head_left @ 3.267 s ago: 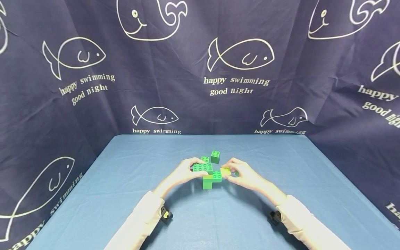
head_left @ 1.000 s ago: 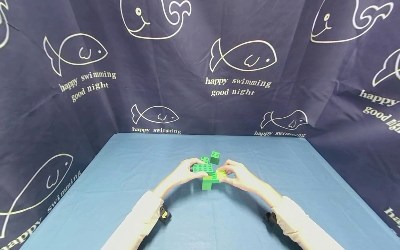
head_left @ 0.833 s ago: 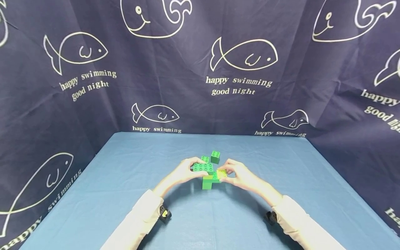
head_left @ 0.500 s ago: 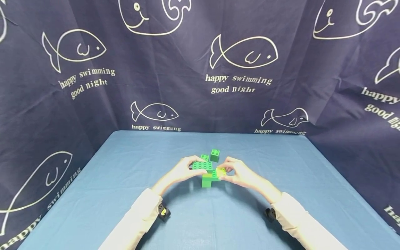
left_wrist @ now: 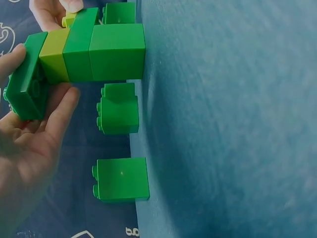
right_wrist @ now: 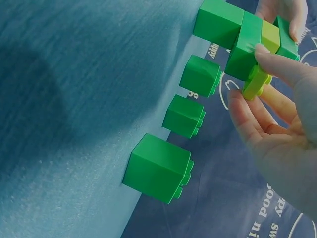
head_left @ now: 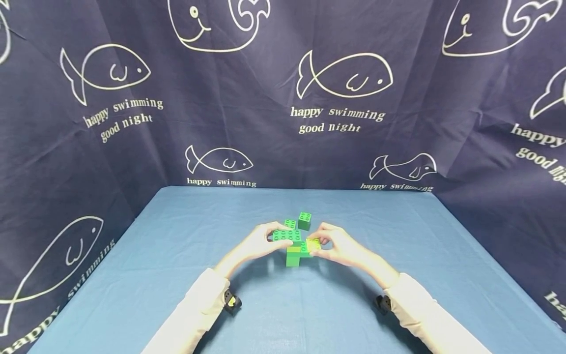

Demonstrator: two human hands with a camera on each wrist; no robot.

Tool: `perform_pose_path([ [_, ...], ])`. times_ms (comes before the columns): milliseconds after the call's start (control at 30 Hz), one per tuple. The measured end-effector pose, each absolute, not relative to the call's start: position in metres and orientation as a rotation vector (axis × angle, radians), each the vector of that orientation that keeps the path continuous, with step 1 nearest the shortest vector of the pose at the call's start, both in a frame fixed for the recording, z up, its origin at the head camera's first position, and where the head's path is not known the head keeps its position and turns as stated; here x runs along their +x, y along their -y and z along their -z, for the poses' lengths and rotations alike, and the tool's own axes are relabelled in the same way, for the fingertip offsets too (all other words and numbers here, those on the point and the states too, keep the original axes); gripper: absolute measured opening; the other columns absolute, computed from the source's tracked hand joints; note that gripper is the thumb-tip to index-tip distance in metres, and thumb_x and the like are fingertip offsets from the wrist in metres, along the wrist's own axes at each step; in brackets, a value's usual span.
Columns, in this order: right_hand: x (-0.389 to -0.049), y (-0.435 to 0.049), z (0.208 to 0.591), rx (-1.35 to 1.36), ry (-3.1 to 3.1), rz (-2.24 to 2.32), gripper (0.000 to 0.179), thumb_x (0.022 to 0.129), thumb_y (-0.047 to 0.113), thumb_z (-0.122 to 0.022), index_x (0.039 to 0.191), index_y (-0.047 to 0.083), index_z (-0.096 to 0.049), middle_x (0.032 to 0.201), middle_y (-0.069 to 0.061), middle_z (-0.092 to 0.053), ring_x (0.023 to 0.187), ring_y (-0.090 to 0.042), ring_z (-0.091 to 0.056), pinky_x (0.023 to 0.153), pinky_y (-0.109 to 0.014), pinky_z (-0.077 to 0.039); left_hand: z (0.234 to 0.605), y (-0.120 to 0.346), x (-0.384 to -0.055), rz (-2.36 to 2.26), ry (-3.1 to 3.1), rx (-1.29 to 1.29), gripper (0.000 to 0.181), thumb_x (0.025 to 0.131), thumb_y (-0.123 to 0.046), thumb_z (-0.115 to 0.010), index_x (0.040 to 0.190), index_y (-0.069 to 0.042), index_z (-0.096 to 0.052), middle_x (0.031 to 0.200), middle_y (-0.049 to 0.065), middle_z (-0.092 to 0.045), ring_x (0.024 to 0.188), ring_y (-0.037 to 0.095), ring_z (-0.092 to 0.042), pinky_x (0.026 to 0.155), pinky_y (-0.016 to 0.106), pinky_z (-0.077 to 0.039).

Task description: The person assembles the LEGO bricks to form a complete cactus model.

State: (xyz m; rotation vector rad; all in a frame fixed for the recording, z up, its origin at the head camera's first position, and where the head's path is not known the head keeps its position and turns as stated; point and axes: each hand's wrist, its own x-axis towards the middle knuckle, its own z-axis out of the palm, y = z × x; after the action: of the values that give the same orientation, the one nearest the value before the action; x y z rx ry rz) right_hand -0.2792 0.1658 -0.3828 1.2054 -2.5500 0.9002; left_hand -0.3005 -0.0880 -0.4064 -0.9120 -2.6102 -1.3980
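A stack of building bricks stands near the middle of the table: a green base brick [left_wrist: 118,57], a long green brick [left_wrist: 80,49] over it, a lime brick [left_wrist: 54,54], then a green eight-stud brick [head_left: 286,236] on top. My left hand [head_left: 258,241] grips that top brick between thumb and fingers. From the other side, my right hand [head_left: 340,246] pinches a thin lime brick [right_wrist: 256,83] between thumb and fingers. This piece lies over the right end of the long green brick, covering part of its studs in the head view.
Behind the stack, a loose green four-stud brick [head_left: 304,221] and another green brick [head_left: 290,224] stand on the blue tablecloth [head_left: 283,309]. A third loose green brick [right_wrist: 158,168] shows in the right wrist view. Dark fish-print curtains [head_left: 283,162] enclose the back and sides.
My right hand has moved left with the thin lime brick, from beside the stack onto the long green brick's right end. In the last second both hands stay nearly still.
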Motion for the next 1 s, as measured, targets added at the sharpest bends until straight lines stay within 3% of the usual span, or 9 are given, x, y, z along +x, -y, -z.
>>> perform_pose_path([
  [267, -0.281, -0.168, 0.385, 1.22, 2.554, -0.907, 0.027, 0.078, 0.016, -0.076, 0.102, 0.006, -0.069, 0.087, 0.0, -0.06, 0.078, -0.021, -0.059, 0.072, -0.032, -0.055, 0.407, 0.087, -0.299, 1.404, 2.615, -0.904, 0.033, 0.082, -0.034, -0.072, 0.111, -0.019, -0.066, 0.109, -0.004, -0.066, 0.105, 0.014, -0.058, 0.093, 0.035, -0.046],
  [600, -0.281, -0.173, 0.382, 1.247, 2.54, -0.833, 0.033, 0.078, 0.021, -0.076, 0.106, 0.007, -0.068, 0.095, 0.0, -0.067, 0.083, -0.013, -0.062, 0.072, -0.029, -0.053, 0.405, 0.087, -0.3, 1.417, 2.63, -0.903, 0.031, 0.081, -0.034, -0.073, 0.107, -0.02, -0.065, 0.103, -0.005, -0.066, 0.093, 0.011, -0.056, 0.084, 0.028, -0.046],
  [1000, -0.281, -0.182, 0.38, 1.212, 2.554, -0.858, 0.029, 0.079, 0.02, -0.075, 0.104, 0.009, -0.069, 0.095, 0.0, -0.068, 0.086, -0.023, -0.065, 0.073, -0.034, -0.054, 0.406, 0.087, -0.3, 1.429, 2.62, -0.924, 0.033, 0.08, -0.031, -0.074, 0.109, -0.019, -0.065, 0.102, -0.004, -0.066, 0.09, 0.009, -0.055, 0.082, 0.026, -0.046],
])
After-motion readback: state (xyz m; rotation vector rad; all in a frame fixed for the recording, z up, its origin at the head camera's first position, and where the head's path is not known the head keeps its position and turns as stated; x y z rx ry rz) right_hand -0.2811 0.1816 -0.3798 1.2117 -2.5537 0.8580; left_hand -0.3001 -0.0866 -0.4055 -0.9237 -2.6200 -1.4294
